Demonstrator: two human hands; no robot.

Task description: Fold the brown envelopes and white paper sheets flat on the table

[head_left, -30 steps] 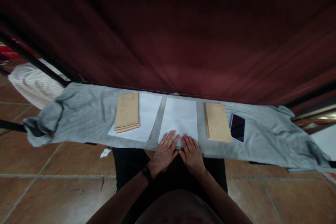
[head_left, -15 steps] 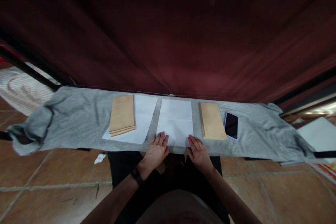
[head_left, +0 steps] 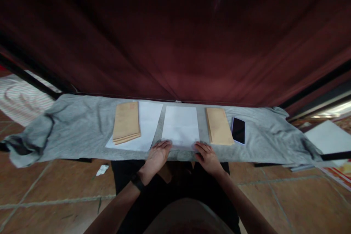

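A white sheet of paper (head_left: 180, 124) lies lengthwise in front of me on a grey cloth. My left hand (head_left: 157, 155) is at its near left corner, fingers together and bent over the edge, the thumb mostly hidden. At the near right corner my right hand (head_left: 208, 157) has its fingers curled over the paper, thumb tucked below them. Both hands appear closed on the sheet's near corners. To the left, a fanned stack of brown envelopes (head_left: 126, 119) rests on other white paper (head_left: 150, 124). Another stack of brown envelopes (head_left: 219, 126) lies to the right.
A phone (head_left: 238, 131) lies right of the right-hand envelopes. The grey cloth (head_left: 79, 128) covers a narrow bench. Dark red fabric (head_left: 175, 51) hangs along its far side. A scrap of white paper (head_left: 102, 170) lies on the tiled floor (head_left: 68, 186).
My left hand has turned, its fingers now bent rightward over the paper's corner instead of lying flat. My right fingers have curled in at the other corner. The view has shifted slightly.
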